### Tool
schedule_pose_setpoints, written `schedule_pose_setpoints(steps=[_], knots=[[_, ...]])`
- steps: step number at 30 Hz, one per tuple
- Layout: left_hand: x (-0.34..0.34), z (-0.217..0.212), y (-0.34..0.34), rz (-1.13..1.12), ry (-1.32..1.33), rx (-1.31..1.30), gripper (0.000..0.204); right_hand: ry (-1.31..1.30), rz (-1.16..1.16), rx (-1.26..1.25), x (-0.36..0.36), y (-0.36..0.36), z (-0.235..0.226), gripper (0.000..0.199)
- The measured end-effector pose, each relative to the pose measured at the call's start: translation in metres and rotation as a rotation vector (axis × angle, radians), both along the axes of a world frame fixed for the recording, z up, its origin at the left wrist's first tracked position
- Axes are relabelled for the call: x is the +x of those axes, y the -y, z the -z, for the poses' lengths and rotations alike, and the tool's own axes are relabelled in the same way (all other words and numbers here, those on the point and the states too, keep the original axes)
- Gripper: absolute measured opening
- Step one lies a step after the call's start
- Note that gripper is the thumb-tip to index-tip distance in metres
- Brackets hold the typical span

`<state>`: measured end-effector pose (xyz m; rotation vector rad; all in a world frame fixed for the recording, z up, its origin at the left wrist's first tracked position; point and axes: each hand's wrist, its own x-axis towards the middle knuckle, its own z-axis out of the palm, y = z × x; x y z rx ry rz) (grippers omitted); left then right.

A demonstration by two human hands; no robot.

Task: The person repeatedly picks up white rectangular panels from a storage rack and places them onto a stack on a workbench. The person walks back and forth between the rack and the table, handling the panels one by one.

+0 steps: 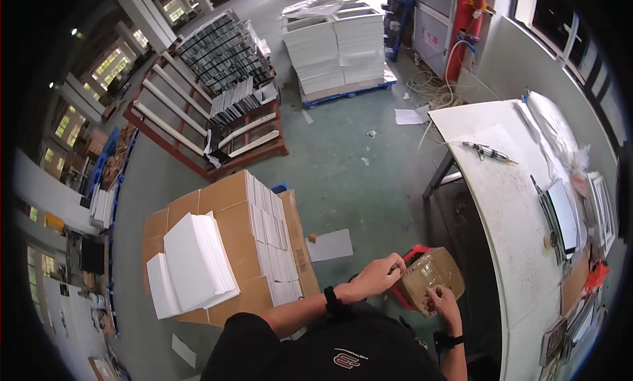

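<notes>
A small brown cardboard box (432, 273) with shiny clear tape over it sits on a red stool or crate (414, 252) in front of me, to the right. My left hand (384, 275) is raised at the box's left side, its fingers curled together. Whatever lies in those fingers is hidden or too small to name. Over the near part of the box, my right hand (443, 302) has thumb and fingers pinched close to the taped surface. I cannot make out what that pinch holds. Both wrists wear black bands.
On my left, a large carton stack (217, 200) bears white sheets (198, 262). The white worktable (488, 183) at right holds a pen-shaped tool (489, 152) and papers. Farther off stand a red rack (198, 163) and a pallet of wrapped white frames (336, 51). Paper (331, 246) lies on the floor.
</notes>
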<state>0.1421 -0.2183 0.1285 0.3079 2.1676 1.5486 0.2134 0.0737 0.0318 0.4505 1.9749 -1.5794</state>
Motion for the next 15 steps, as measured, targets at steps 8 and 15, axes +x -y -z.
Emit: schedule_pose_setpoints(steps=[8,15], knots=[[-0.048,0.031,0.115,-0.462,0.045,0.048,0.021,-0.063,-0.358,0.038,-0.164,0.098,-0.004,0.031],[-0.125,0.061,0.180,-0.499,0.381,0.065,0.024,0.015,-0.332,0.036,-0.304,0.131,0.048,0.033]])
